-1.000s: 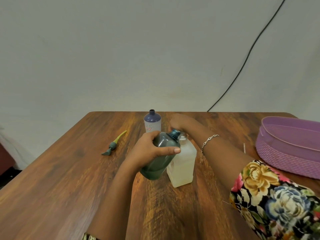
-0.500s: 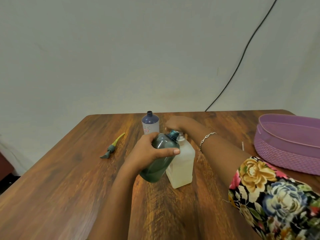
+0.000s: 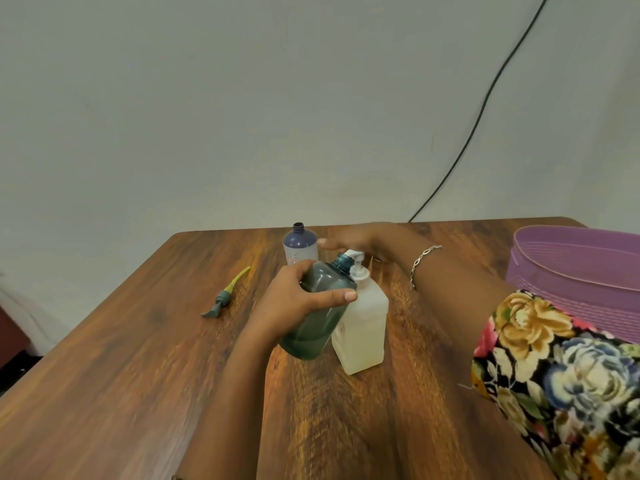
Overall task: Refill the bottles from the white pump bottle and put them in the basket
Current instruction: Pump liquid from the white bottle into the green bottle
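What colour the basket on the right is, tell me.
The basket is purple with a ribbed wall, shown best in the head view.

Black cable (image 3: 484,103) crosses wall (image 3: 242,116) above wooden table (image 3: 121,375).

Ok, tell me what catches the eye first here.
Centre of the table, the left hand grips a tilted teal bottle, its open neck at the spout of the white pump bottle, with the right hand flat over the pump. A purple basket sits at the right edge.
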